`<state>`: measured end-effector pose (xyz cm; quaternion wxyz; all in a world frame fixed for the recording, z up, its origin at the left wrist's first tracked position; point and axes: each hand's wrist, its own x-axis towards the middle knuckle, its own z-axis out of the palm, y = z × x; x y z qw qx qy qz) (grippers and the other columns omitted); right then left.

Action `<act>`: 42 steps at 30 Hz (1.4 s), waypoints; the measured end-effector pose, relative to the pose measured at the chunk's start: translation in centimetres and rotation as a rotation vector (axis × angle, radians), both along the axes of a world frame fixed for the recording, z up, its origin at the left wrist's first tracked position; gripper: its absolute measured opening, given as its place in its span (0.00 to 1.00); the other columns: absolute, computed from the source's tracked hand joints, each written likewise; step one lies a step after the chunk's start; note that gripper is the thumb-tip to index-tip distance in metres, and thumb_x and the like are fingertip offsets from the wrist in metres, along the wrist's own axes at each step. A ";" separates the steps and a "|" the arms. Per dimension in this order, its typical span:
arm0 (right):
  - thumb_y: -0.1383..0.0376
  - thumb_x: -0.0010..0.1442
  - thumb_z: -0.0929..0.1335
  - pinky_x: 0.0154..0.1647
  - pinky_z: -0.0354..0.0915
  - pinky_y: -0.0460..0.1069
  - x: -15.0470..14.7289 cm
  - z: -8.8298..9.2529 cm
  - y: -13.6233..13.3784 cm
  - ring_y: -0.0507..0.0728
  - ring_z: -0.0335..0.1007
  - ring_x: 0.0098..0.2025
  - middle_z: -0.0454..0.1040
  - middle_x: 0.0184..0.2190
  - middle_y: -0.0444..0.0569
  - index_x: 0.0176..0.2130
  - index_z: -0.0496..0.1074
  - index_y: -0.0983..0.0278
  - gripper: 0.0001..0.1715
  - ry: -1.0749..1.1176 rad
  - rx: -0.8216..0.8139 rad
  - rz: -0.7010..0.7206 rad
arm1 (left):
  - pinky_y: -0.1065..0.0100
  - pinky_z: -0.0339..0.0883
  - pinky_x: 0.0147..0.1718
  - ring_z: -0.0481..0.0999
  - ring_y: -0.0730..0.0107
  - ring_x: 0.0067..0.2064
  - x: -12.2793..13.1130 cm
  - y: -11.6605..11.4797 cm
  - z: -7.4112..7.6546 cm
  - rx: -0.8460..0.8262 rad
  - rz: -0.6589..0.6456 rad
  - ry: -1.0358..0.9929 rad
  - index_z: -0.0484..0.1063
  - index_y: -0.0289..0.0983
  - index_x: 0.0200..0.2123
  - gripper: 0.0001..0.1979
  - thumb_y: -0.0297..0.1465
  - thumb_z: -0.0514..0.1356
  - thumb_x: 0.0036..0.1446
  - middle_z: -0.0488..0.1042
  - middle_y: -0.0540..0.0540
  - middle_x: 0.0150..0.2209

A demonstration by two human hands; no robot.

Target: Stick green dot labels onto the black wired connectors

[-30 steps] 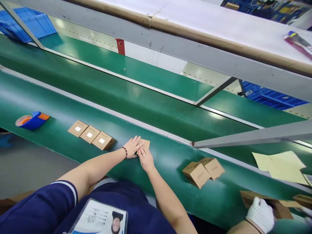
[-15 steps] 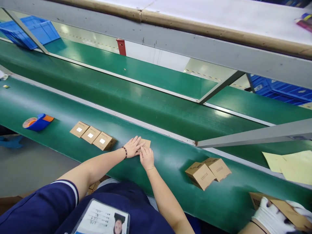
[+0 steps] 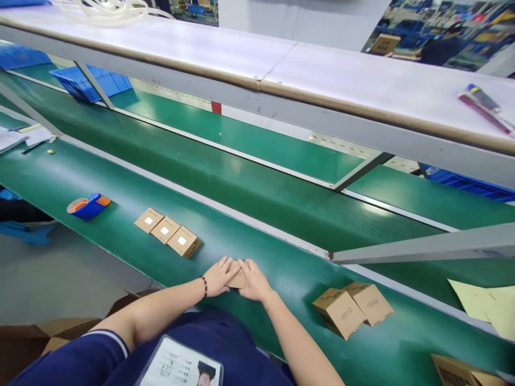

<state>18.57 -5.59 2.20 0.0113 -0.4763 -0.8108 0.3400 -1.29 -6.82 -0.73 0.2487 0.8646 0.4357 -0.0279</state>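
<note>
Both my hands rest on one small brown cardboard box (image 3: 237,279) lying on the near green conveyor belt (image 3: 281,268). My left hand (image 3: 219,275), with a bead bracelet at the wrist, covers the box's left side, fingers laid over it. My right hand (image 3: 254,280) grips the right side. Only a strip of the box shows between the hands. To the left lies a row of three small brown boxes with white labels (image 3: 168,231). Two more brown boxes (image 3: 353,307) stand to the right of my hands.
A blue and orange tape dispenser (image 3: 87,205) lies far left on the belt. Yellow paper sheets (image 3: 488,305) and a cardboard box (image 3: 458,371) are at the right. Grey frame bars (image 3: 422,247) cross above. Blue crates (image 3: 92,81) sit on the far belt; a white shelf (image 3: 322,69) runs overhead.
The camera tilted up, so everything sits lower in the picture. My hands closed in round the small box and drew it toward me. The gloved hand at the lower right is out of view.
</note>
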 end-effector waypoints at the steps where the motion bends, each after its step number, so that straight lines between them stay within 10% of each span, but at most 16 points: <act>1: 0.62 0.38 0.71 0.49 0.57 0.55 -0.9 1.0 -0.1 0.63 0.55 0.51 0.56 0.51 0.56 0.60 0.49 0.62 0.53 -0.013 0.028 -0.010 | 0.51 0.50 0.55 0.44 0.47 0.62 -0.8 0.1 0.2 -0.015 -0.001 -0.040 0.37 0.42 0.62 0.50 0.36 0.65 0.42 0.43 0.36 0.62; 6: 0.55 0.40 0.71 0.49 0.54 0.59 -7.0 4.0 1.1 0.66 0.57 0.50 0.60 0.49 0.59 0.59 0.50 0.62 0.51 -0.057 0.182 -0.203 | 0.55 0.48 0.59 0.46 0.59 0.62 -5.7 0.9 1.1 -0.013 0.152 -0.123 0.44 0.37 0.61 0.34 0.27 0.54 0.52 0.49 0.40 0.62; 10: 0.53 0.43 0.70 0.46 0.58 0.58 -8.5 2.3 3.4 0.66 0.63 0.48 0.64 0.48 0.64 0.56 0.55 0.68 0.46 -0.037 -0.096 -0.461 | 0.59 0.55 0.56 0.56 0.62 0.59 -7.8 -0.1 1.8 0.003 0.457 -0.096 0.47 0.31 0.60 0.26 0.29 0.45 0.59 0.56 0.36 0.58; 18: 0.65 0.60 0.56 0.35 0.67 0.49 -9.0 -0.5 1.6 0.55 0.73 0.34 0.75 0.35 0.52 0.46 0.65 0.68 0.18 0.125 -0.269 -0.513 | 0.46 0.45 0.56 0.38 0.42 0.63 -3.9 -1.6 2.6 0.218 0.234 0.019 0.50 0.43 0.60 0.43 0.48 0.61 0.43 0.44 0.39 0.63; 22: 0.67 0.57 0.60 0.36 0.68 0.48 -9.7 0.0 -0.3 0.53 0.73 0.34 0.75 0.36 0.46 0.47 0.67 0.63 0.17 0.196 -0.250 -0.486 | 0.44 0.38 0.57 0.37 0.42 0.63 -4.0 0.0 2.1 0.330 0.274 0.078 0.59 0.47 0.56 0.29 0.43 0.56 0.50 0.51 0.43 0.61; 25: 0.65 0.53 0.65 0.51 0.61 0.52 -4.8 1.1 -1.4 0.57 0.64 0.51 0.66 0.51 0.52 0.51 0.64 0.63 0.24 0.189 -0.129 -0.504 | 0.46 0.37 0.57 0.38 0.46 0.63 -5.5 1.3 1.5 0.378 0.254 0.107 0.60 0.48 0.56 0.26 0.34 0.52 0.52 0.52 0.44 0.61; 31: 0.75 0.48 0.64 0.56 0.50 0.63 15.2 4.6 -5.6 0.67 0.46 0.60 0.47 0.61 0.61 0.58 0.56 0.65 0.38 -0.431 0.277 -0.748 | 0.45 0.35 0.57 0.37 0.48 0.63 -7.3 1.6 1.2 0.381 0.246 0.156 0.59 0.49 0.56 0.27 0.32 0.51 0.50 0.53 0.48 0.61; 36: 0.78 0.48 0.62 0.56 0.34 0.70 25.9 5.3 -8.1 0.68 0.38 0.63 0.47 0.62 0.52 0.59 0.54 0.56 0.41 -0.804 0.151 -0.444 | 0.45 0.34 0.57 0.36 0.47 0.63 -7.4 1.6 0.6 0.375 0.254 0.145 0.59 0.48 0.56 0.27 0.32 0.51 0.50 0.50 0.46 0.62; 42: 0.75 0.39 0.67 0.61 0.30 0.62 27.8 4.2 -5.6 0.63 0.37 0.63 0.49 0.61 0.53 0.59 0.54 0.60 0.48 -0.716 0.009 0.023 | 0.45 0.34 0.57 0.38 0.46 0.63 -6.7 1.4 1.7 0.291 0.288 0.099 0.58 0.48 0.57 0.27 0.36 0.53 0.51 0.49 0.46 0.62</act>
